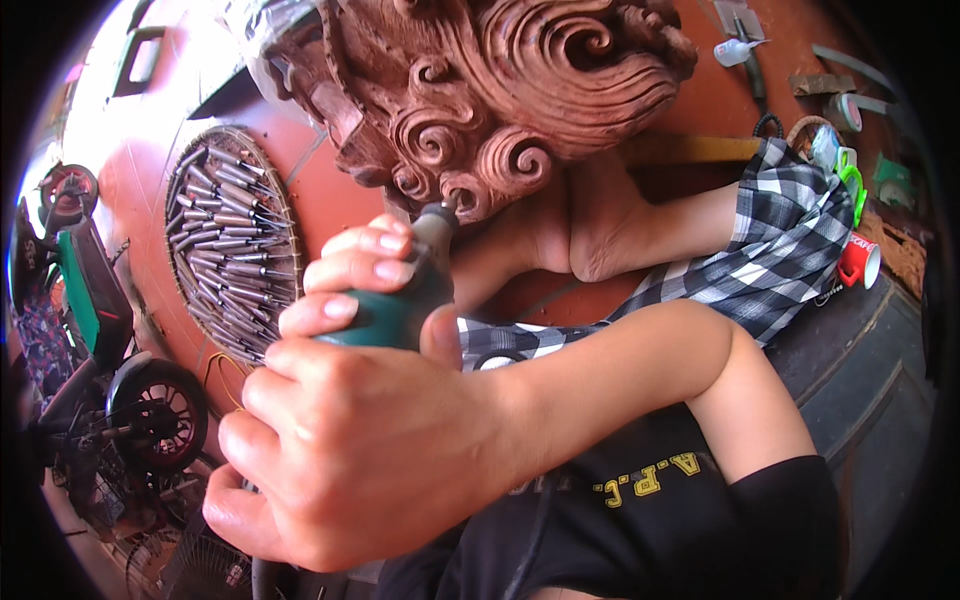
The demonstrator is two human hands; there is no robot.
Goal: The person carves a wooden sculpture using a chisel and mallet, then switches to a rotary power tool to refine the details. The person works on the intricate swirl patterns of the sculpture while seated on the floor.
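A green power tool [385,318], which looks like a rotary grinder, is held in both hands near the middle. My right hand [350,455] is closed round its rear, with the back of the hand toward me. Fingers of my left hand [345,272] wrap the tool's front part; the rest of that hand is hidden behind the right one. The tool's grey nose points up at a reddish-brown wood carving [480,110] of scrolls and swirls. Its tip is at a small curl on the carving's lower edge; I cannot tell whether it touches.
Left of the carving stands a round woven basket [294,215] with several chisels. Motorbikes [160,410] are at the far left, a fan [200,565] at the lower left. My bare feet [595,245] lie under the carving. A small white bottle [733,52] and a red cup [858,262] are at right.
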